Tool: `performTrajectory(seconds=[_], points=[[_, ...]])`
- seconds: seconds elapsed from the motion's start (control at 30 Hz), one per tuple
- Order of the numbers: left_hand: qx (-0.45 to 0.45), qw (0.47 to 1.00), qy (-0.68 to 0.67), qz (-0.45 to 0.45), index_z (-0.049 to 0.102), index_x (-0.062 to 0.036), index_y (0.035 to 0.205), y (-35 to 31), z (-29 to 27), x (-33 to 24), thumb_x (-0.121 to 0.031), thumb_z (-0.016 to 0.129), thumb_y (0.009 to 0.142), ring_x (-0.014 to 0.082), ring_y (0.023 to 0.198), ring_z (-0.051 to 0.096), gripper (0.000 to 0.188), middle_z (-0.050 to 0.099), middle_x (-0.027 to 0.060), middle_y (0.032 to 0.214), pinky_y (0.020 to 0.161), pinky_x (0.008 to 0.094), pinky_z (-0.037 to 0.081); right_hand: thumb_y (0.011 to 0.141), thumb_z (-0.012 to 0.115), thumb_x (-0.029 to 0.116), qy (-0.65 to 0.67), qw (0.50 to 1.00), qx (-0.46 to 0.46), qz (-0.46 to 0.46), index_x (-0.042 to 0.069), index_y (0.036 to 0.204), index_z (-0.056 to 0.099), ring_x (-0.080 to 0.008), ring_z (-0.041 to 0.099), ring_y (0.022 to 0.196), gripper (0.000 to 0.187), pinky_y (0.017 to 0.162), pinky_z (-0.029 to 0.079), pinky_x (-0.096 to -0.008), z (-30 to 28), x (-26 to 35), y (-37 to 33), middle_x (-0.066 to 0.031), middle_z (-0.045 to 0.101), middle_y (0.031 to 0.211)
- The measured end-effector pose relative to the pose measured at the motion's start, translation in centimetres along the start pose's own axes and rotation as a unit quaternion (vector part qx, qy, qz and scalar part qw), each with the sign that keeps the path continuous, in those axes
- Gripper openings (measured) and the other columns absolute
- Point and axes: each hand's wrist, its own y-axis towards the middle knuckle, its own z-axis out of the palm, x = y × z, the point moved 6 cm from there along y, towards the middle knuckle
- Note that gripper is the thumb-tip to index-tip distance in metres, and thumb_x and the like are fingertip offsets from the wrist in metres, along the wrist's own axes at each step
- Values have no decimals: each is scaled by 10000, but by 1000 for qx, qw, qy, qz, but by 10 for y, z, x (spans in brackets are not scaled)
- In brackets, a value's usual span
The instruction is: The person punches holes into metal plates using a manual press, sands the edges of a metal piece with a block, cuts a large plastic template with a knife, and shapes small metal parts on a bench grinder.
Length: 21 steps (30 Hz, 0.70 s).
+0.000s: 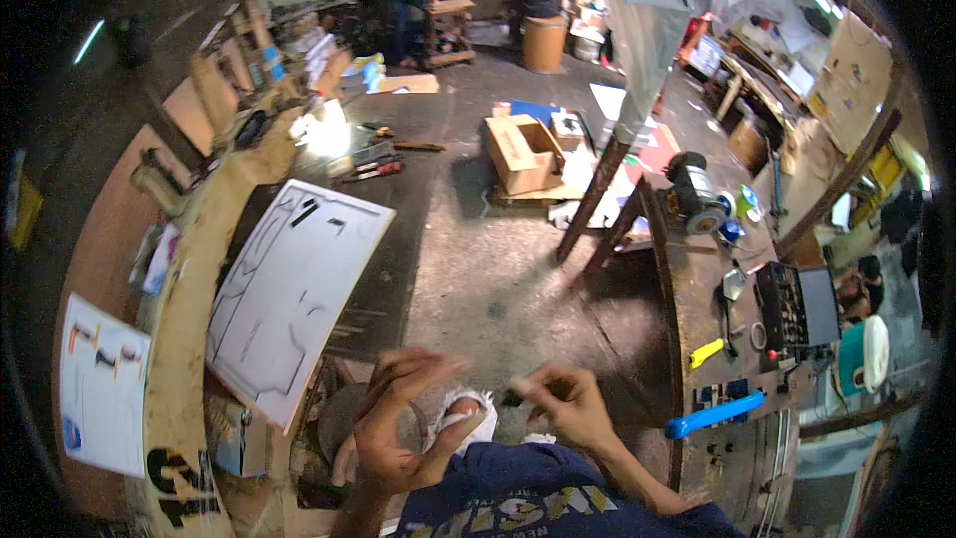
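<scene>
My left hand (398, 433) is raised in front of my body at the lower middle, slightly blurred. Its thumb stands away from the fingers, and nothing shows between them. Across from it, my right hand (575, 406) has thumb and fingertips pinched together, pointing left. A tiny dark bit shows at those fingertips, too small and blurred to name. To the left of my hands, a white board (289, 299) with black outlines and small black pieces leans at a slant. Below and between the hands lies a torn white cloth (480, 428) near my legs.
On the right, a workbench holds a blue-handled tool (715, 415), a yellow-handled tool (707, 353), an open black case (782, 304) and a bench grinder (697, 194). A cardboard box (523, 154) sits on the floor ahead, beside a slanting metal post (595, 201). Two people are farther back.
</scene>
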Motion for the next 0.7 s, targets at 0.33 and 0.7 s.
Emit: performTrajectory(seconds=[0.33,0.7], points=[[249,821,-75,509,651,-50,1130,228,91,-44,-155,692,794,283,1011,614,354,659,119,1118,915,365,467,947,679,160,217,931,-285,-65,-59,898,629,-176,668,772,230,702,620,-326,-135,19,151,-57,617,850],[480,849,-220,-13,395,-29,1431,302,586,255,-267,459,993,217,1344,358,502,400,114,1468,1067,331,292,879,751,171,139,799,-584,36,60,729,605,-127,681,706,237,608,551,-267,-278,-36,100,-43,668,742]])
